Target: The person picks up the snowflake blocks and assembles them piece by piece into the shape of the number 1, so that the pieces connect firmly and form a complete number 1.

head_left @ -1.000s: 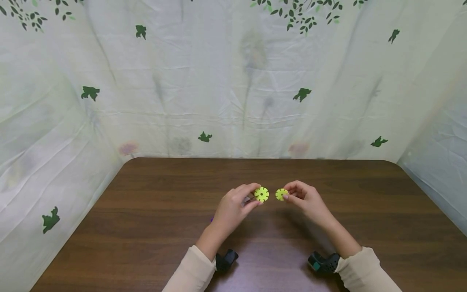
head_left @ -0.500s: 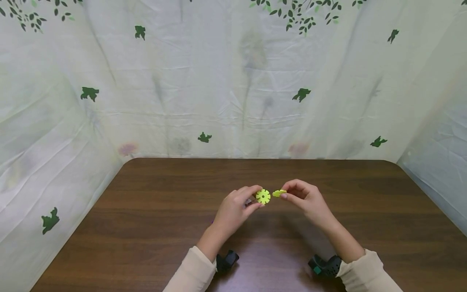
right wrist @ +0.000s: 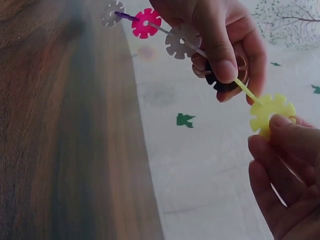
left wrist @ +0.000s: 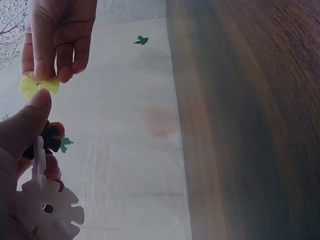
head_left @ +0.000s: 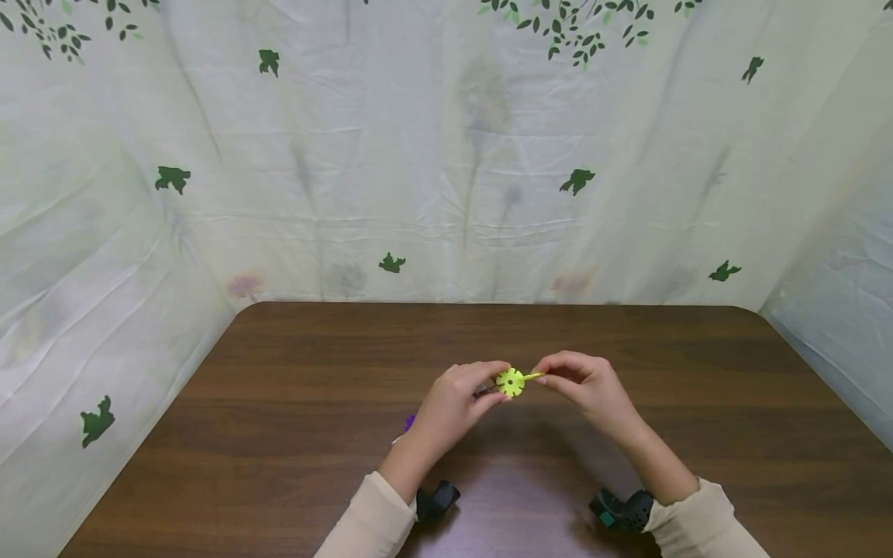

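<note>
My left hand (head_left: 456, 399) holds a chain of notched interlocking discs. Its thumb and fingertips pinch the end near a yellow disc (head_left: 511, 382), seen face-on in the head view. Beyond the thumb, the right wrist view shows a black disc (right wrist: 225, 84), a white disc (right wrist: 182, 42), a pink disc (right wrist: 146, 23), a purple disc (right wrist: 126, 16) and another white disc (right wrist: 112, 13). Between thumb and fingers my right hand (head_left: 586, 384) pinches a second yellow disc (right wrist: 272, 112), edge-on in the head view. The two yellow discs meet at their rims; how deep the slots engage I cannot tell.
A brown wooden table (head_left: 293, 372) lies under both hands, which are held above it. Behind and at the sides hangs a pale curtain (head_left: 418, 155) with green bird shapes. Dark wrist cameras (head_left: 437, 501) sit on both wrists.
The right hand has turned its yellow disc from face-on to edge-on. The left hand has shifted slightly right, and the gap between the two yellow discs has closed.
</note>
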A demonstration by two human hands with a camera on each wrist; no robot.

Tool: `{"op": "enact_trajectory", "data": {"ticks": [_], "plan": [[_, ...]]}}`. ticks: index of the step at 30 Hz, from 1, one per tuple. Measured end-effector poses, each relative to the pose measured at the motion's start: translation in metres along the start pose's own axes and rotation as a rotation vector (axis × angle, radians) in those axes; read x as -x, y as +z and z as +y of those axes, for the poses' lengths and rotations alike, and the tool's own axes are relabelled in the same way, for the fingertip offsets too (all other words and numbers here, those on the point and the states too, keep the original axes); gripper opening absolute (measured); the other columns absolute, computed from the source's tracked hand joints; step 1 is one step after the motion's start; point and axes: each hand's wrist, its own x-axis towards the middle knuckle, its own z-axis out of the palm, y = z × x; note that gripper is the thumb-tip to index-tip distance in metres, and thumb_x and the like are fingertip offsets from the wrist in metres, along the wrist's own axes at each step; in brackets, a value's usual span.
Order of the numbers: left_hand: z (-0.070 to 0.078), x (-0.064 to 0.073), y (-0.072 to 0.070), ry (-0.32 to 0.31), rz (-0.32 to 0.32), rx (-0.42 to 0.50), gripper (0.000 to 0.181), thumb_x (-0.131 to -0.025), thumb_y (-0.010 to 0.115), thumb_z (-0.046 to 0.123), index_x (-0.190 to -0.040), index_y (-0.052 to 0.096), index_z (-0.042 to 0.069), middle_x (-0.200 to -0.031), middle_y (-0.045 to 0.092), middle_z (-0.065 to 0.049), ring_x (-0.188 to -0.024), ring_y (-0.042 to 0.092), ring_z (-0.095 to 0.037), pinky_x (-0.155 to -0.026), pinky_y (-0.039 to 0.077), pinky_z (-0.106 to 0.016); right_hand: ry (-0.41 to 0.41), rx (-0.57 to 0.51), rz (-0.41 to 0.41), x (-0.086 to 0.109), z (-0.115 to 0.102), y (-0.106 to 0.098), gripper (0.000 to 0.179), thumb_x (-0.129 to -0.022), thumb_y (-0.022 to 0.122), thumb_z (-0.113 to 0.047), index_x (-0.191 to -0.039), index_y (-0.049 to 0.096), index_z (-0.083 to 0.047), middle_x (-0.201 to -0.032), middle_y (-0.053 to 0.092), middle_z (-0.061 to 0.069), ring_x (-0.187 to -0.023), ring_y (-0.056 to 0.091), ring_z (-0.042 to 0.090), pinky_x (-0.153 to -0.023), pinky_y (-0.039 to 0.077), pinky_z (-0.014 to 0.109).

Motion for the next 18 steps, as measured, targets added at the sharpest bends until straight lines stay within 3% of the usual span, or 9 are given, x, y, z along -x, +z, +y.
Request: {"op": "enact_trajectory", "data": {"ticks": [6,14,18], "plan": [[0.000,0.001,0.001,0.022,0.000,-0.003,0.036,-0.070,0.076,0.014,-0.103,0.065,0.005,-0.091,0.065,-0.001,-0.072,0.059,-0.006,-0.068,0.043,-0.025,-0.059,-0.003,-0.022,0.001,0.013,-0.004,0.017,-0.073,0.062,0.016,-0.085,0.065,0.005,-0.081,0.063,0.013,-0.068,0.060,0.010,-0.058,0.050,0.026],[-0.001,0.001,0.001,0.025,-0.005,-0.029,0.037,-0.070,0.075,0.021,-0.103,0.066,0.007,-0.090,0.066,0.003,-0.072,0.058,-0.003,-0.061,0.038,-0.022,-0.131,-0.016,-0.044,-0.001,-0.007,-0.003,0.014,-0.071,0.062,0.019,-0.081,0.063,0.010,-0.076,0.062,0.018,-0.068,0.060,0.008,-0.059,0.050,0.023],[-0.002,0.002,0.002,0.033,0.001,-0.031,0.037,-0.070,0.075,0.021,-0.103,0.066,0.007,-0.089,0.066,0.003,-0.072,0.058,-0.003,-0.060,0.038,-0.022,-0.151,-0.020,-0.037,-0.002,-0.007,-0.002,0.016,-0.070,0.061,0.022,-0.080,0.063,0.010,-0.076,0.062,0.018,-0.068,0.060,0.007,-0.058,0.050,0.023]]}}
